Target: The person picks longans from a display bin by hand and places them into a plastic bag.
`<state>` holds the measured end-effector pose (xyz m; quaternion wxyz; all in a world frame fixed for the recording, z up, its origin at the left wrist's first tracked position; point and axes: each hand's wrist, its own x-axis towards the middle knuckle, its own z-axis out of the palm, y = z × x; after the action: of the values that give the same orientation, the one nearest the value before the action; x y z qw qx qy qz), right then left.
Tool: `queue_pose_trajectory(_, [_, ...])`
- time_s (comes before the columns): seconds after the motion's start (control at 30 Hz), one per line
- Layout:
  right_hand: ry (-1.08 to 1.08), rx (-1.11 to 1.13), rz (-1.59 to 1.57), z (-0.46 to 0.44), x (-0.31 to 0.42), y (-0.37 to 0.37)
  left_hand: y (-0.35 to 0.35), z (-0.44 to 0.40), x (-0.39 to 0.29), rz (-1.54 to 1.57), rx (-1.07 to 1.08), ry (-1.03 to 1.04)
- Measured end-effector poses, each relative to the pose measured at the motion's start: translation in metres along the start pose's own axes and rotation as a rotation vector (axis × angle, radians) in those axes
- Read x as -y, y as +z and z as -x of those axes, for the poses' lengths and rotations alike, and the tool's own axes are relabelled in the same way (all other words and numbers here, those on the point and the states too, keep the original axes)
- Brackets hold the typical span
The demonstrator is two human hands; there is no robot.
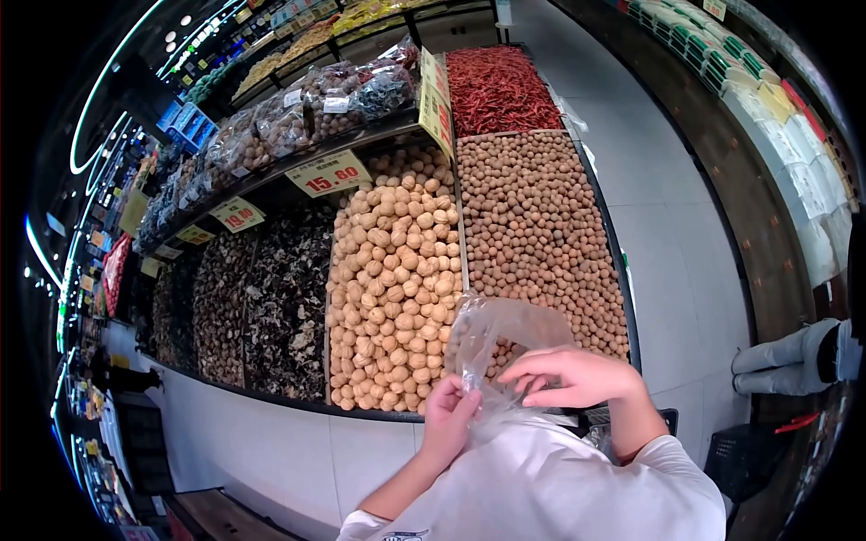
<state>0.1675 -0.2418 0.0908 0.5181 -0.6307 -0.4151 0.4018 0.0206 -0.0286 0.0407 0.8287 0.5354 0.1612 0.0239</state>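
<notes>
In front of my chest hangs a clear plastic bag (pixel 505 317), its upper part spread over the edge of the bins. My left hand (pixel 450 415) pinches the bag at its left side between thumb and fingers. My right hand (pixel 570 375) is beside the bag's right side, fingers stretched and apart, with nothing visible held in them. Whether its fingertips touch the film is hard to see. Just beyond lie a bin of pale walnuts (pixel 397 279) and one of small round brown dried fruit, like longans (pixel 541 225).
Dried red chillies (pixel 501 90) fill the far bin. Black dried fungus (pixel 287 311) lies left of the walnuts. A price sign (pixel 327 173) hangs below a shelf of bagged goods (pixel 284 122). At right, a person's legs (pixel 783 365) stand near a black basket (pixel 747 458).
</notes>
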Motion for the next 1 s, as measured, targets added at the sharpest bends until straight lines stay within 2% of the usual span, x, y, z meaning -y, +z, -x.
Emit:
queue_pose_trajectory(0.07, [-0.081, -0.048, -0.049, 0.017, 0.001, -0.012, 0.005, -0.002, -0.001, -0.019, 0.036, 0.009])
queue_pose_trajectory(0.13, [-0.16, -0.212, -0.298, 0.03, -0.005, -0.022, 0.009, -0.005, -0.002, -0.023, 0.047, 0.0])
queue_pose_trajectory(0.17, [-0.188, -0.316, -0.294, 0.031, -0.01, -0.028, 0.011, -0.006, -0.003, -0.028, 0.051, -0.007])
queue_pose_trajectory(0.27, [-0.035, -0.715, -0.391, 0.021, -0.023, -0.039, 0.011, -0.009, -0.002, -0.031, 0.072, -0.013])
queue_pose_trajectory(0.33, [0.016, -0.979, -0.126, 0.009, -0.054, -0.051, 0.009, -0.01, -0.001, -0.046, 0.08, -0.015])
queue_pose_trajectory(0.4, [0.093, -1.048, -0.032, 0.0, -0.075, -0.065, 0.009, -0.011, -0.003, -0.06, 0.086, -0.015])
queue_pose_trajectory(0.47, [0.158, -1.185, 0.267, -0.012, -0.091, -0.079, 0.008, -0.011, -0.005, -0.066, 0.089, -0.012])
queue_pose_trajectory(0.53, [0.221, -1.18, 0.315, -0.024, -0.116, -0.098, 0.008, -0.012, -0.005, -0.058, 0.08, -0.012])
queue_pose_trajectory(0.6, [0.263, -1.171, 0.557, -0.038, -0.141, -0.116, 0.008, -0.013, -0.005, -0.047, 0.07, -0.01])
queue_pose_trajectory(0.67, [0.334, -1.122, 0.585, -0.052, -0.159, -0.131, 0.008, -0.013, -0.005, -0.05, 0.067, 0.002])
queue_pose_trajectory(0.73, [0.474, -1.07, 0.718, -0.067, -0.171, -0.143, 0.008, -0.013, -0.006, -0.055, 0.061, 0.007])
queue_pose_trajectory(0.8, [0.509, -1.015, 0.718, -0.079, -0.171, -0.154, 0.007, -0.013, -0.005, -0.058, 0.05, 0.011])
queue_pose_trajectory(0.87, [0.652, -0.919, 0.717, -0.089, -0.165, -0.158, 0.004, -0.014, -0.003, -0.054, 0.044, 0.014])
queue_pose_trajectory(1.0, [0.67, -0.88, 0.731, -0.102, -0.173, -0.163, 0.001, -0.016, -0.004, -0.045, 0.032, 0.027])
